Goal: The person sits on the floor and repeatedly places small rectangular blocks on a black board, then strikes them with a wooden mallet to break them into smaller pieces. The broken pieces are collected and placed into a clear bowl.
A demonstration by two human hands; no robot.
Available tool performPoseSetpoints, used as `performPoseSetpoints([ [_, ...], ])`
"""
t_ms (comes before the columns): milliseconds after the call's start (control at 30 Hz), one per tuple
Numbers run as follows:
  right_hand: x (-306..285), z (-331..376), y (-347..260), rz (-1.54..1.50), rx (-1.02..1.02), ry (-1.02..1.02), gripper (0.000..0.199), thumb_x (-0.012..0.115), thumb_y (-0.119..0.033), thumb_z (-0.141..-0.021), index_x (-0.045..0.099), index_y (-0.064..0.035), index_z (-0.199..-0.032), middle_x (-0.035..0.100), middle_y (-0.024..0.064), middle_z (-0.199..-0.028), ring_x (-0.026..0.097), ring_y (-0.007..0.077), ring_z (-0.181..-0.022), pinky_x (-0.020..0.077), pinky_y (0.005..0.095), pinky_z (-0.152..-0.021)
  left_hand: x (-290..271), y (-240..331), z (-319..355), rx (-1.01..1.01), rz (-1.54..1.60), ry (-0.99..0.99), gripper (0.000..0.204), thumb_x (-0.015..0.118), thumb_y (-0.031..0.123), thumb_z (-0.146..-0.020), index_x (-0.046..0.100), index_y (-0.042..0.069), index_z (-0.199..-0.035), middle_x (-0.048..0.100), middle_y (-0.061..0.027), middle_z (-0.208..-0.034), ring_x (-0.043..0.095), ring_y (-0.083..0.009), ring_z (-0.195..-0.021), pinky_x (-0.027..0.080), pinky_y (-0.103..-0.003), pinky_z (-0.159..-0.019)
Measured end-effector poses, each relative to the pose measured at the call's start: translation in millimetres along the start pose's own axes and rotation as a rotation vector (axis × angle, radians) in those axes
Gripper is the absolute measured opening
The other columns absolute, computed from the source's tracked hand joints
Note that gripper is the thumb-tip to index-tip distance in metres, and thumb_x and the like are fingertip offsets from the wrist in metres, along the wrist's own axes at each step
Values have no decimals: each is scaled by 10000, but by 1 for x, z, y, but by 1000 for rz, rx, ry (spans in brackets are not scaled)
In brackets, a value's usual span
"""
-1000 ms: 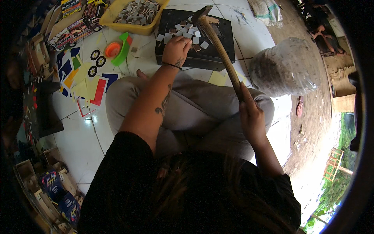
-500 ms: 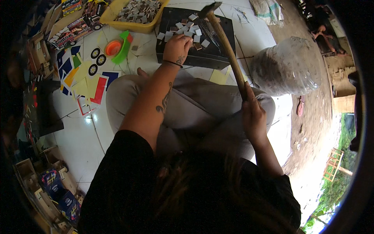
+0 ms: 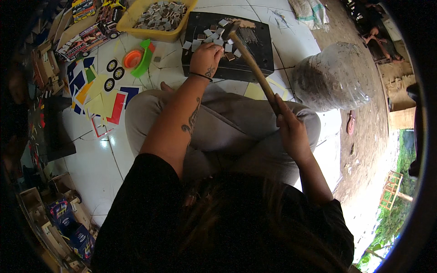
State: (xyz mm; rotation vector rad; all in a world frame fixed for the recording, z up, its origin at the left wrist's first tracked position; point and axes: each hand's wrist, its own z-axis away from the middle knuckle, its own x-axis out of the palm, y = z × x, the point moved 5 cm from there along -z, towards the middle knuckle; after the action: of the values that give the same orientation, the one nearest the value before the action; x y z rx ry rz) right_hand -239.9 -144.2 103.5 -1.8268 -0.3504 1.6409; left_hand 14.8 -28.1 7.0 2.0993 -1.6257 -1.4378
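I sit cross-legged on a white tiled floor. My right hand (image 3: pixel 290 128) grips the wooden handle of a hammer (image 3: pixel 255 68); its head rests down on the black slab (image 3: pixel 259 50) in front of my knees. My left hand (image 3: pixel 205 58) lies on the slab, fingers pinched on a small grey square piece beside the hammer head. Several small grey and white square pieces (image 3: pixel 214 38) are scattered over the slab around both.
A yellow tray (image 3: pixel 132 16) of grey pieces stands behind the slab. Coloured cut shapes (image 3: pixel 102 98), black wheels (image 3: pixel 111 66) and an orange and green item (image 3: pixel 139 59) lie left. A clear plastic bag (image 3: pixel 332 77) bulges at right. Boxes and wooden toys line the left edge.
The hammer head has come down from raised above the slab's far edge onto the slab by my left hand. My left hand has stayed in place.
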Motion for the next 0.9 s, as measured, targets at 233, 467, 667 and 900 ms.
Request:
performPoseSetpoints([
  [233, 0, -70, 50, 67, -137, 287, 552, 442, 3, -856, 332, -113, -1384, 525, 271, -1106, 539, 415, -1005, 457, 432, -841, -6, -1, -7, -53, 60, 21, 201, 597, 239, -851, 679, 63, -899, 650, -128, -845, 625, -266, -725, 497, -351, -654],
  [467, 35, -109, 87, 173, 172, 186, 607, 475, -29, -808, 299, -99, -1385, 450, 310, -1132, 514, 471, -984, 441, 496, -846, -61, -55, -50, -392, 91, 231, 231, 631, 270, -792, 687, 47, -812, 661, -123, -732, 649, -255, -692, 491, -336, -620],
  [667, 13, -127, 35, 496, -85, 333, 589, 625, -183, -784, 394, -91, -1317, 472, 202, -1171, 470, 357, -1093, 386, 456, -912, -80, -82, -76, -422, -404, 142, 475, 713, 334, -733, 602, 84, -1121, 613, -134, -1098, 582, -297, -1002, 488, -403, -821],
  [900, 45, -222, 23, 626, 33, -37, 305, 626, -293, -779, 635, -44, -955, 651, 148, -877, 621, 332, -858, 485, 439, -777, -65, -38, -39, -186, -527, -358, 346, 762, 304, -674, 657, 129, -953, 583, -88, -1046, 501, -269, -1070, 421, -396, -898],
])
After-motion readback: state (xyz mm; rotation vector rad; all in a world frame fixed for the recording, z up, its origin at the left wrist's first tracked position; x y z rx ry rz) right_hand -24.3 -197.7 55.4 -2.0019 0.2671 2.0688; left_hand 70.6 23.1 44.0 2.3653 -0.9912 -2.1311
